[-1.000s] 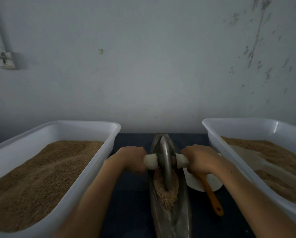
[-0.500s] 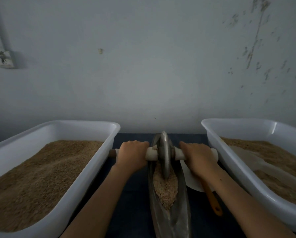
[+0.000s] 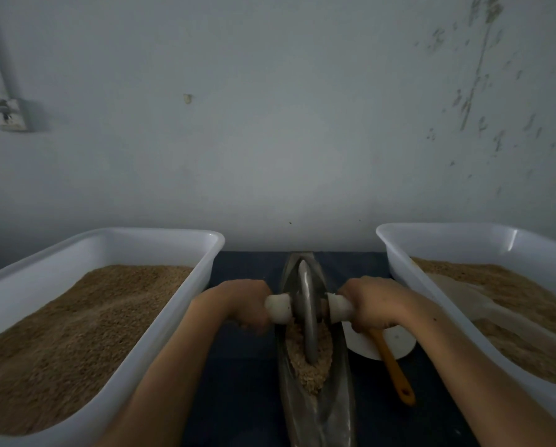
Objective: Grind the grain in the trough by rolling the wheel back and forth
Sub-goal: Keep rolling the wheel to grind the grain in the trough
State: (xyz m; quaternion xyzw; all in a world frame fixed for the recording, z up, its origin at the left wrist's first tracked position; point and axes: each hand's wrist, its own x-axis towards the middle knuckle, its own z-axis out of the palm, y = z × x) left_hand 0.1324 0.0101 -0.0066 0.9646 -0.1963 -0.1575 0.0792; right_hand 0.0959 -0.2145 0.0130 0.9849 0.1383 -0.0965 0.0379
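1. Head view, layout: a narrow metal trough (image 3: 317,411) runs from 6 o'clock toward 12 o'clock on a dark tabletop (image 3: 238,382). A thin metal wheel (image 3: 307,314) stands upright on edge in the trough, in its far half, with its lower rim sunk into the grain (image 3: 308,359).

2. Head view, progress: the grain lies in a heap around and just nearer than the wheel. It looks coarse and crumbly, and no fine powder can be made out, so the grinding seems partway done, with more rolling passes left. How fine it is cannot be judged in this dim light.

3. Head view, grip: a pale axle handle (image 3: 278,309) sticks out of the wheel at 9 o'clock and another at 3 o'clock. The left hand (image 3: 241,304) has its fingers curled round the 9 o'clock side. The right hand (image 3: 376,303) is wrapped the same way round the 3 o'clock side. Both hands are knuckles-up and close to the wheel, and only a short pale stub shows between each hand and the disc.

4. Head view, surroundings: a white tub (image 3: 160,321) of brown grain sits at 9 o'clock and a second white tub (image 3: 399,272) at 3 o'clock. Just beside the trough, at 4 o'clock, a white dish (image 3: 396,345) holds an orange-handled utensil (image 3: 394,369).
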